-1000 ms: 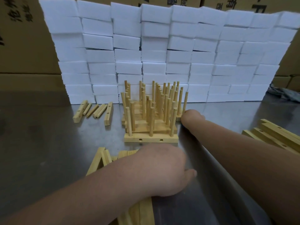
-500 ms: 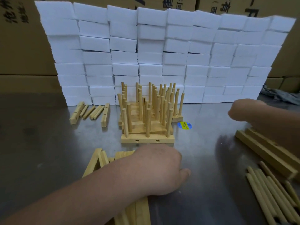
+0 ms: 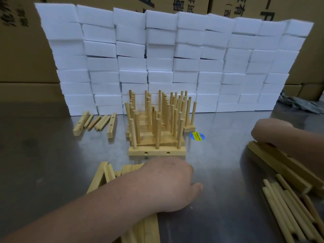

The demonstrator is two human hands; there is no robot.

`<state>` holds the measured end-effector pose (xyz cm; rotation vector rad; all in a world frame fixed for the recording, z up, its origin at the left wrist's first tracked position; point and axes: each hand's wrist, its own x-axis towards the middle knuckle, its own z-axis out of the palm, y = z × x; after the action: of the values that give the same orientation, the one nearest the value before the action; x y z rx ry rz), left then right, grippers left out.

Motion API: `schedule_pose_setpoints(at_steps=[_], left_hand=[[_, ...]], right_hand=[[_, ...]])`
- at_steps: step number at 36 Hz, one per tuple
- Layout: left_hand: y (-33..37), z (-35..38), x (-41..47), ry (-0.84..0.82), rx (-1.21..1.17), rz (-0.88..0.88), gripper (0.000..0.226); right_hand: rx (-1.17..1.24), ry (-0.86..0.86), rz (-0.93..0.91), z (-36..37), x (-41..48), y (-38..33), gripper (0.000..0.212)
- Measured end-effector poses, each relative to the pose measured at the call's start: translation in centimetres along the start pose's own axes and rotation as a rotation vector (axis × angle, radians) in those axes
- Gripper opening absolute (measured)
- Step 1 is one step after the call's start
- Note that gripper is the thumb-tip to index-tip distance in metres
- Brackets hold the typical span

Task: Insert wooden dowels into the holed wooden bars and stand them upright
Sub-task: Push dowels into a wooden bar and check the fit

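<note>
Head view: the only camera, looking forward and down across a steel counter (image 3: 52, 163).
Finished bars (image 3: 157, 134): a tight cluster at the centre of the counter, lying flat in rows with many dowels standing upright in them.
Front bar (image 3: 157, 152): nearest of the cluster, with three upright dowels on top and two open holes in its near side.
Left hand (image 3: 168, 185): knuckles up on the near-left bar pile (image 3: 105, 174), thumb out to the right. Its fingers curl down out of sight, so whether they hold a bar cannot be told.
Right hand (image 3: 270, 130): at the right edge, just over the far end of the right bar pile (image 3: 280, 165). Its fingers are hidden, so their grip cannot be told.
Loose dowels (image 3: 289, 207): a bundle lying flat at near right, just beside the right bar pile.
Far-left set (image 3: 95, 122): two holed bars and a few dowels lying flat, well apart from the cluster.
Surroundings: a blue and yellow sticker (image 3: 197, 136) right of the cluster, a wall of white foam blocks (image 3: 175, 58) behind, and cardboard boxes (image 3: 22, 50) beyond.
Progress: judged well under way, with several bars already filled and stood.
Left to do: both bar piles, the loose dowels and the far-left set are unassembled. The next bar probably comes from the near-left pile.
</note>
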<state>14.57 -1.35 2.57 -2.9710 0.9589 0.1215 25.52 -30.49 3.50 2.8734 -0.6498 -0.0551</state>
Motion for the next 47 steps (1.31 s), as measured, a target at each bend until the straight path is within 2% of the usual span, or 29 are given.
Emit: schedule_pose_setpoints(at_steps=[6,18,24,29,32,35,41,47], left_hand=[[0.0,0.0,0.0,0.01,0.004,0.007,0.036],[-0.3,0.0,0.2,0.005,0.051,0.022,0.035],[-2.6,-1.8,-0.3,-0.076,0.263,-0.013,0.041],[-4.1,-2.4,-0.5,-0.142,0.305,-0.155,0.052],[-4.6,-2.2,-0.2,-0.166,0.288,-0.201,0.055],[-4.8,-1.9,0.1,-0.195,0.214,-0.202,0.057],[-4.8,-1.0,0.4,-0.194,0.139,-0.193,0.049],[-4.4,-0.5,0.5,-0.171,0.12,-0.135,0.032]], right_hand=[[0.023,-0.007,0.052,0.3,0.0,-0.2,0.021],[0.085,0.064,0.053,-0.7,-1.2,-2.9,0.017],[0.195,0.176,-0.164,-4.0,-5.5,-6.9,0.022],[0.007,0.154,-0.469,-4.8,-12.3,-8.7,0.036],[-0.114,0.088,-0.563,-4.3,-15.1,-7.9,0.039],[-0.201,-0.061,-0.544,-4.2,-16.4,-6.4,0.043],[-0.219,-0.255,-0.561,-3.5,-17.1,-4.0,0.051],[-0.085,-0.239,-0.607,-2.0,-17.3,-5.0,0.036]])
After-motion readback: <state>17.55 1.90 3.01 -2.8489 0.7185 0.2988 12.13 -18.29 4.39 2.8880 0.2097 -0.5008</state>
